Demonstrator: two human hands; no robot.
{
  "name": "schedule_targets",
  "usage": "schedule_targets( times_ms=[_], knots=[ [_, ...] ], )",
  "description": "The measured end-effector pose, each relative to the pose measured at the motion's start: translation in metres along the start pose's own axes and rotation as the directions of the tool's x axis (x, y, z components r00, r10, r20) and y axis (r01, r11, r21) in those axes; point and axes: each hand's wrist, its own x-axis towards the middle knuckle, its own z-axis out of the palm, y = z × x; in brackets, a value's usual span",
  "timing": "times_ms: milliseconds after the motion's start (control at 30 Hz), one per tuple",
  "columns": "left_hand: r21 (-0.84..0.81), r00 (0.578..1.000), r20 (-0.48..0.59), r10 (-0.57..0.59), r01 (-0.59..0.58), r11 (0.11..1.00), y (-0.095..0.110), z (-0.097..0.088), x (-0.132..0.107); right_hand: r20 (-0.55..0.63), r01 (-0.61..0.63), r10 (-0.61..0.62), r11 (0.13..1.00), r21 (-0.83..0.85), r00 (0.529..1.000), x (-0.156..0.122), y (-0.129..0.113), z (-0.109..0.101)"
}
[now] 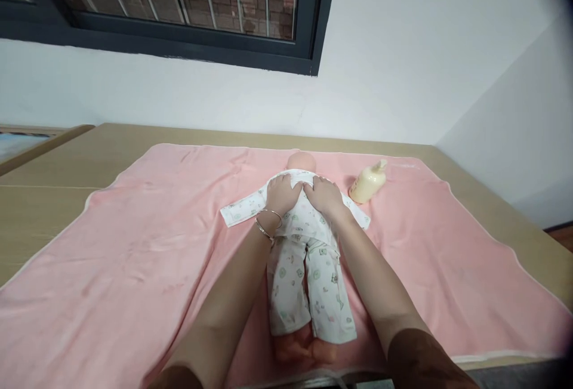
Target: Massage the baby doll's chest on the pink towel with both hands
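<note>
A person's left hand (283, 194) and right hand (323, 196) lie spread flat on the upper body of a doll (305, 225) in white printed clothes (330, 284), thumbs (308, 188) close together; the doll lies on a pink blanket (147, 246), feet (298, 348) toward the person, and a cream bottle (367, 183) is just beside its sleeve (358, 211) on the right

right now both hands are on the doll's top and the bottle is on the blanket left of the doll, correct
Not quite: the head view shows the bottle on the blanket right of the doll, not left. The left hand and right hand are indeed on its printed top.
</note>
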Motion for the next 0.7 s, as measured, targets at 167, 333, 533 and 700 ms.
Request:
schedule_targets(
  times_ms=[167, 333, 533, 700],
  knots=[
    [-0.029, 1.000, 0.007, -0.003, 0.004, 1.000, 0.0019, -0.0011, -0.0009, 0.010, 0.000, 0.000, 1.000, 0.003, 1.000, 0.0002, 0.0008, 0.0002],
    [-0.011, 1.000, -0.001, 0.001, -0.001, 1.000, 0.0034, -0.0025, -0.0010, 0.011, 0.000, 0.000, 1.000, 0.003, 1.000, 0.0001, 0.0011, -0.0010],
    [0.003, 1.000, 0.017, -0.016, 0.016, 1.000, 0.0037, -0.0051, -0.0021, 0.007, 0.020, -0.020, 0.999, 0.039, 1.000, 0.0017, 0.0023, -0.0022],
    [-0.009, 1.000, 0.019, -0.019, 0.019, 1.000, 0.0038, -0.0050, -0.0025, 0.011, 0.023, -0.023, 0.998, 0.061, 1.000, 0.0044, 0.0043, -0.0008]
  ],
)
